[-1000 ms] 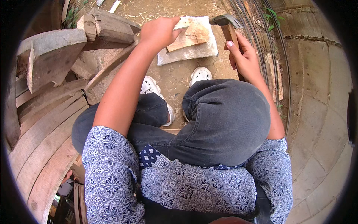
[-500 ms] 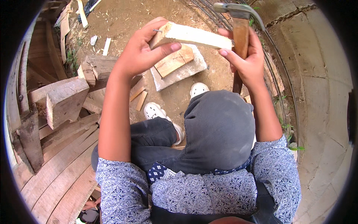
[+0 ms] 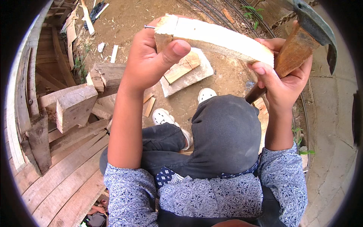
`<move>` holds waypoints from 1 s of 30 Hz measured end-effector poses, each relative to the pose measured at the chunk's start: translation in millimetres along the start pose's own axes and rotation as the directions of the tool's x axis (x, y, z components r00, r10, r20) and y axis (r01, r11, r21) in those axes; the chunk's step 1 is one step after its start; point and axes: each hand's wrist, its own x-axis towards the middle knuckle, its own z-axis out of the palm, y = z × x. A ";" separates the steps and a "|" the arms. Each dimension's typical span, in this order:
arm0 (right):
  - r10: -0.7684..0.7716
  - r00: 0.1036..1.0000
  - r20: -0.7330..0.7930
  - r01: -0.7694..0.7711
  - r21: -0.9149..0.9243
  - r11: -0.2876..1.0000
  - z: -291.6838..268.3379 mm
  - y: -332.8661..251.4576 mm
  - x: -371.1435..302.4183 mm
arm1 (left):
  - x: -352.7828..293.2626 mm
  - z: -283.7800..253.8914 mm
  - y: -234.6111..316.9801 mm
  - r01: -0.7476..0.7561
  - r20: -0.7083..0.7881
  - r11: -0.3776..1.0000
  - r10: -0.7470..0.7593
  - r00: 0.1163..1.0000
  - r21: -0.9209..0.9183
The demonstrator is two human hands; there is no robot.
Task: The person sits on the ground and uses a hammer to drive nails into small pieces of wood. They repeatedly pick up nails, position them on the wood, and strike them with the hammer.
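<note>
Outdoor woodworking yard, rough and makeshift. I sit over bare dirt ground (image 3: 143,22) littered with offcuts (image 3: 113,53). Stacked weathered planks (image 3: 64,170) and sawn timber blocks (image 3: 73,108) to my left. Concrete slab (image 3: 332,125) to my right.

The person is wearing a short-sleeved shirt (image 3: 211,200) in blue with a fine white floral print, its sleeves ending above the elbows. Dark grey trousers (image 3: 223,132) are covering the legs, and white perforated clogs (image 3: 162,116) are showing on both feet. Both forearms are bare.
</note>
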 end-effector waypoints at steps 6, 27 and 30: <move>-0.024 0.999 -0.031 0.023 -0.051 0.998 9.7 -8.4 5.3 | -1.8 -4.7 0.9 0.044 -0.025 0.991 -0.048 0.999 -0.123; 0.766 0.627 0.144 -0.684 -0.368 0.630 -0.5 112.0 -45.0 | -52.7 -75.5 -137.4 0.238 -0.086 0.350 -0.397 0.914 0.906; 0.793 0.578 0.192 -0.733 -0.304 0.608 4.9 108.8 -56.8 | -55.9 -75.9 -133.3 0.284 -0.123 0.336 -0.428 0.895 0.898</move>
